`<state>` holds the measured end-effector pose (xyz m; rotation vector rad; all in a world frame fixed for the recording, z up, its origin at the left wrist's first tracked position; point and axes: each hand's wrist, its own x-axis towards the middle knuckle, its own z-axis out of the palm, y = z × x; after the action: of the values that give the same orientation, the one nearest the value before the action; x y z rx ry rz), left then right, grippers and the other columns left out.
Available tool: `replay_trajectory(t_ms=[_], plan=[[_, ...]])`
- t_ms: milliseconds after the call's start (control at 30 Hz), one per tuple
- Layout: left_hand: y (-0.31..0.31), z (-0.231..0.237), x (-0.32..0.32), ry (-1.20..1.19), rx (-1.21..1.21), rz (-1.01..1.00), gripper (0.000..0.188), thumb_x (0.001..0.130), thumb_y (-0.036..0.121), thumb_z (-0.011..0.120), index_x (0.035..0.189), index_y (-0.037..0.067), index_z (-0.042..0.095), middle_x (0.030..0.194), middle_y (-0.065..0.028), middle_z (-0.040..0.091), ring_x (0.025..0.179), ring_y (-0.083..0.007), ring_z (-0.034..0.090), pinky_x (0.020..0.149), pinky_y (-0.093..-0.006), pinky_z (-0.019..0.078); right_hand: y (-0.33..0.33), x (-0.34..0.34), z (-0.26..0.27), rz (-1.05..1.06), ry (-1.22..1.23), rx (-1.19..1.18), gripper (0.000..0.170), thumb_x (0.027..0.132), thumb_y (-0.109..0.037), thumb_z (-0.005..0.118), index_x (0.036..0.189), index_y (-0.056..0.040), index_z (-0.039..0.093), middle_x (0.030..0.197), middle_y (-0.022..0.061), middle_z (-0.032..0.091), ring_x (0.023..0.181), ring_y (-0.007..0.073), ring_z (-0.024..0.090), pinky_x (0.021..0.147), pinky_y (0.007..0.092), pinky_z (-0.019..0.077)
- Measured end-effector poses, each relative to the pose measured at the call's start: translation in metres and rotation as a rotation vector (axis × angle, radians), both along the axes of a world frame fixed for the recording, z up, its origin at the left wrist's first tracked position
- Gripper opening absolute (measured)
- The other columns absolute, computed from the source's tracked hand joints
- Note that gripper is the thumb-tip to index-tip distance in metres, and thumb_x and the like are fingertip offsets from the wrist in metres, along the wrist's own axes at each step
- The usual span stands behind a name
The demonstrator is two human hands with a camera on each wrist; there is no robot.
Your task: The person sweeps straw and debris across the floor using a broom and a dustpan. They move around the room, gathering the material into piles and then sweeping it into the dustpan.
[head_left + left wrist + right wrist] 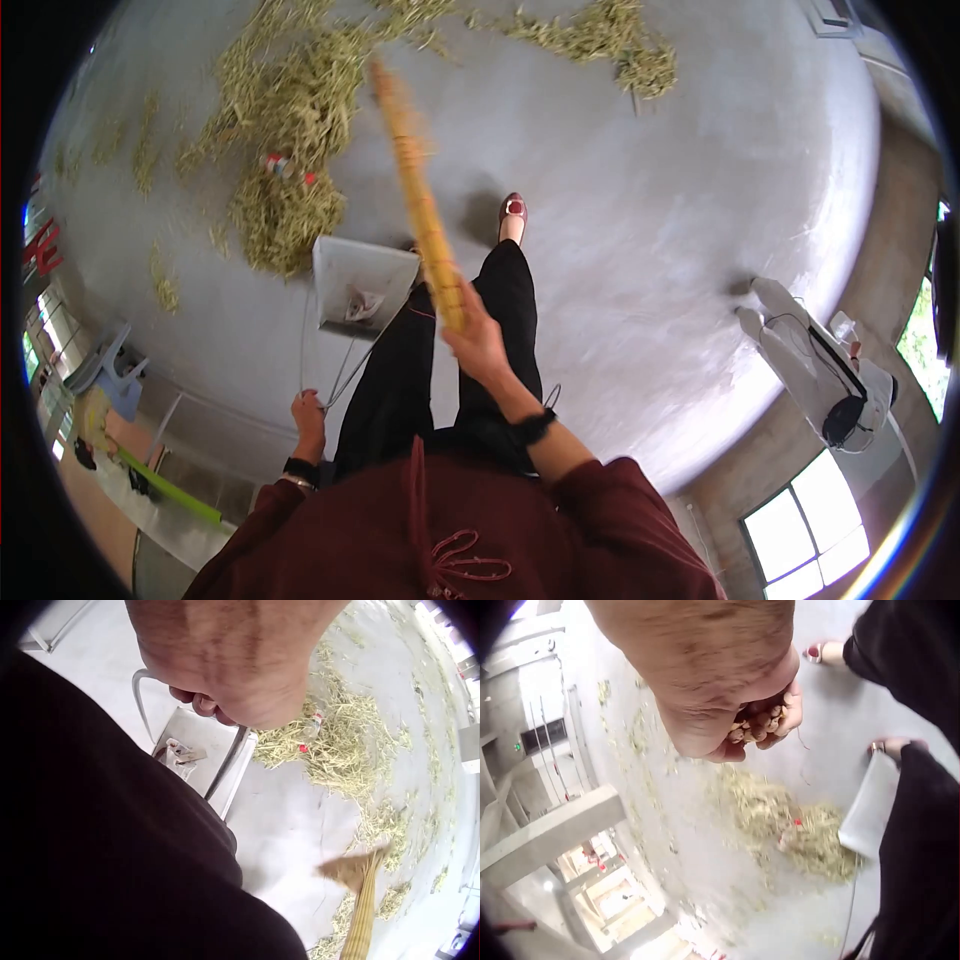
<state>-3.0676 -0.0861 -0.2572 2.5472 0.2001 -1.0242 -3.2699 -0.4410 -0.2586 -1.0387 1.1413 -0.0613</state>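
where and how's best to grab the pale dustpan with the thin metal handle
Best grip is probably the top end of the thin metal handle, fingers curled round it, coming from the wearer's side, as the left hand does. The rods rise from the pale dustpan toward the wearer, and crumpled litter lies inside, so tilt it little.

The left hand [225,660] grips the metal handle [228,761] of a dustpan [215,741] holding litter [180,757]. Straw [352,754] lies near a broom [362,907].
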Motion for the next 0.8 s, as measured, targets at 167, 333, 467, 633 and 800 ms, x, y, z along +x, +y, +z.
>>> replay_trajectory(t_ms=[167, 333, 467, 633, 800], plan=[[-0.055, 0.014, -0.007, 0.013, 0.007, 0.14, 0.021, 0.081, 0.013, 0.044, 0.083, -0.003, 0.058, 0.054, 0.0002, 0.042, 0.045, -0.0078, 0.039, 0.039, -0.0246, 0.0285, -0.149, -0.136, -0.049, -0.429, 0.419, -0.004, 0.078, 0.07, 0.006, 0.054, 0.14, -0.0115, 0.022, 0.115, 0.0129, 0.051, 0.07, 0.0165, 0.055, 0.049, 0.0273, 0.0474], [-0.105, 0.012, -0.025, -0.079, 0.07, 0.173, 0.02, 0.081, 0.012, 0.044, 0.08, -0.003, 0.057, 0.054, -0.0025, 0.043, 0.046, -0.0114, 0.042, 0.04, -0.0282, 0.0305, -0.354, -0.242, -0.198, -0.755, 0.419, -0.206, 0.041, 0.07, 0.002, 0.052, 0.107, -0.0064, 0.039, 0.063, 0.0048, 0.045, 0.04, 0.0151, 0.043, 0.032, 0.029, 0.0368], [-0.11, 0.013, -0.032, -0.314, 0.247, -0.352, 0.022, 0.079, 0.013, 0.042, 0.074, -0.003, 0.056, 0.059, -0.0123, 0.052, 0.056, -0.0229, 0.049, 0.052, -0.0371, 0.0378, -0.436, -0.173, -0.225, -0.847, 0.169, 0.215, 0.024, 0.071, -0.001, 0.052, 0.084, -0.0122, 0.035, 0.056, 0.003, 0.039, 0.034, 0.0149, 0.038, 0.029, 0.0271, 0.0304], [-0.188, 0.036, -0.045, -0.292, 0.28, -0.178, 0.029, 0.08, 0.018, 0.039, 0.071, -0.004, 0.056, 0.066, -0.0173, 0.055, 0.064, -0.0293, 0.05, 0.06, -0.042, 0.0387, -0.316, 0.007, -0.241, -0.111, 0.309, -0.231, 0.092, 0.074, -0.013, 0.057, 0.141, -0.0212, -0.005, 0.079, 0.0178, 0.057, 0.053, 0.0267, 0.056, 0.048, 0.037, 0.0477], [-0.235, 0.048, -0.049, -0.353, 0.25, -0.22, 0.031, 0.08, 0.019, 0.038, 0.071, -0.004, 0.057, 0.06, -0.0141, 0.053, 0.058, -0.0259, 0.05, 0.057, -0.0395, 0.039, -0.281, 0.095, -0.118, 0.246, -0.071, 0.107, 0.088, 0.065, -0.012, 0.056, 0.141, -0.0187, 0.01, 0.082, 0.025, 0.061, 0.071, 0.0383, 0.062, 0.064, 0.0445, 0.0493]])
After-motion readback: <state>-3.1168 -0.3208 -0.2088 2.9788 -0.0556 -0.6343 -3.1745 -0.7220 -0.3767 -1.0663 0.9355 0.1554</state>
